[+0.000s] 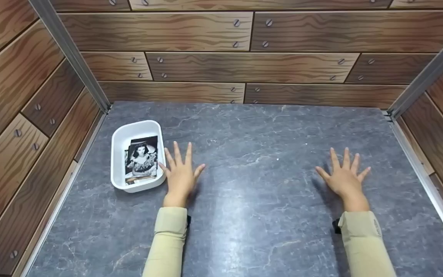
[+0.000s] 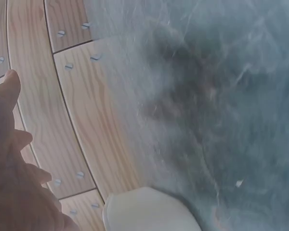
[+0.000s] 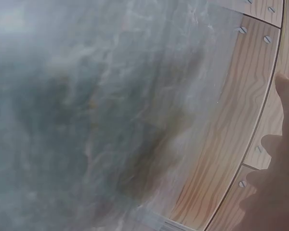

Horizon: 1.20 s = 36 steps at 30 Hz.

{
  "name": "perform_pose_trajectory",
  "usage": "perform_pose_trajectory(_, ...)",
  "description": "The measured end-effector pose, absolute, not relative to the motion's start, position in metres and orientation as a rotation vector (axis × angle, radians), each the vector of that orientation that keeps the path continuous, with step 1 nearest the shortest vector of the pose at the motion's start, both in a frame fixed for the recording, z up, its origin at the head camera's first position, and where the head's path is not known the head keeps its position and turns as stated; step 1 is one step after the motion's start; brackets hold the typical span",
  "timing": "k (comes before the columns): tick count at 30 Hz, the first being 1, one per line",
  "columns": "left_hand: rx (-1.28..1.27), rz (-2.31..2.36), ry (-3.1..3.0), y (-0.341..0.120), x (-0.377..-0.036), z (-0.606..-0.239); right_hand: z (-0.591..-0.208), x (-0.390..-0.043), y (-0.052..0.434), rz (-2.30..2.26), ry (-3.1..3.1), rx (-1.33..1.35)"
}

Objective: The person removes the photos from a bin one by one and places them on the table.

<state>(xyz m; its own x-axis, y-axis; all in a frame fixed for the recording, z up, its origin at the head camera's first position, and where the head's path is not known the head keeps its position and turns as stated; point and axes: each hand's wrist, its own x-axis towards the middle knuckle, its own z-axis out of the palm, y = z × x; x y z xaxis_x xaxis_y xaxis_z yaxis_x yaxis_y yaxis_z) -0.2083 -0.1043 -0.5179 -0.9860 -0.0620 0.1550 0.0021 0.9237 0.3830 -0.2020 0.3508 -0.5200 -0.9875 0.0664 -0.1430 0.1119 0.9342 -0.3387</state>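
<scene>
Both my hands lie flat, palms down, on the grey marbled stone-look tabletop point(image 1: 260, 215), fingers straight and spread, grasping nothing. My left hand point(image 1: 180, 173) sits just beside the right wall of the white rounded rectangular plastic tray point(image 1: 118, 138); whether the little finger touches the rim I can't tell. My right hand point(image 1: 343, 176) is well apart from it, over on the right side of the table, with nothing close to it.

The tray is at the left of the table, near the left wall. Inside it lies a small stack of black-and-white portrait photographs point(image 1: 141, 158), face up, filling most of the tray floor.

Beige long sleeves point(image 1: 169, 234) cover both forearms, with a dark strap showing at each wrist.

Brown wood-plank printed wall panels point(image 1: 206, 34) with screw heads enclose the table at the far side, left and right; grey metal corner posts point(image 1: 71, 54) stand at the far corners.

The left wrist view is blurred: fingers point(image 2: 9, 91), planks, a white tray corner point(image 2: 144, 211). The right wrist view is blurred too: only the grey top and fingertips point(image 3: 286, 91).
</scene>
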Motion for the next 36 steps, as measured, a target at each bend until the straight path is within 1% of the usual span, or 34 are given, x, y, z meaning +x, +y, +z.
perform_pose_trajectory(4,0.063,-0.595,-2.933,-0.119,-0.213,-0.512,-0.514,-0.211,0.344,-0.520,2.966,0.118)
perform_pose_trajectory(9,0.105,-0.606,-2.959,-0.152,-0.216,-0.508,-0.509,-0.222,0.328,-0.509,2.984,0.090)
perform_pose_trajectory(13,0.198,-0.656,-2.959,-0.183,-0.217,-0.503,-0.509,-0.238,0.303,-0.560,3.024,0.060)
perform_pose_trajectory(16,0.273,-0.728,-2.943,-0.203,-0.217,-0.500,-0.510,-0.252,0.275,-0.633,3.018,0.024)
perform_pose_trajectory(20,0.357,-0.819,-2.907,-0.224,-0.215,-0.498,-0.510,-0.266,0.226,-0.729,2.984,-0.043)
perform_pose_trajectory(25,0.462,-0.975,-2.824,-0.244,-0.210,-0.501,-0.509,-0.276,0.149,-0.912,2.936,-0.161)
perform_pose_trajectory(31,0.562,-1.191,-2.614,-0.260,-0.203,-0.512,-0.510,-0.267,0.053,-1.131,2.773,-0.329)
perform_pose_trajectory(34,0.592,-1.318,-2.453,-0.267,-0.199,-0.517,-0.510,-0.258,0.009,-1.312,2.609,-0.374)
perform_pose_trajectory(36,0.623,-1.399,-2.356,-0.271,-0.198,-0.519,-0.508,-0.251,-0.016,-1.427,2.468,-0.356)
